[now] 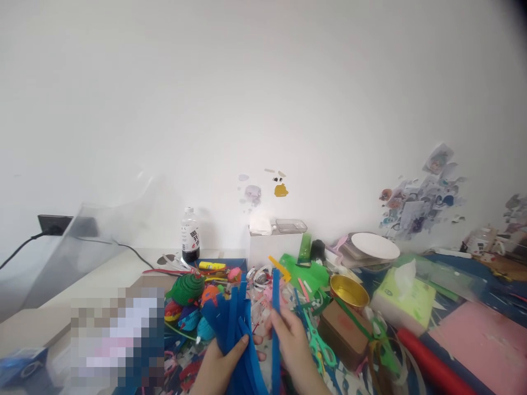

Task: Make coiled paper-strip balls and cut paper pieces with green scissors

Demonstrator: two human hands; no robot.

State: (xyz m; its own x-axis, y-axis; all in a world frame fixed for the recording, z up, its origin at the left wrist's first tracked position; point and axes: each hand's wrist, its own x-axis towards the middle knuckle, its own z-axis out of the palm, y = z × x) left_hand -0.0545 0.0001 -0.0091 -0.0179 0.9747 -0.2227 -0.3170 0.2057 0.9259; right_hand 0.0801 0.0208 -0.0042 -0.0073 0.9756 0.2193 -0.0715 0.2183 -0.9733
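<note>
In the head view, my left hand [224, 362] is closed around a fanned bundle of blue strips [233, 323], its thumb pressed across them. My right hand [294, 343] pinches a single blue strip [275, 296] between thumb and fingers, held upright just right of the bundle. The strips look flat and flexible; I cannot tell their material. Close to my right hand lie teal-handled scissors [319, 343] and a brown box [345, 333]. Left of the bundle sits a pile of colourful crafted pieces, among them a green ridged cone [186, 289].
Scraps cover the table. Behind stand a dark-filled bottle [190, 235] and a white box [267, 249]. A gold bowl [349, 291], a tissue pack [403, 299], a red roll [436, 362] and a pink sheet [481, 343] lie right. A cable [132, 249] runs at the left.
</note>
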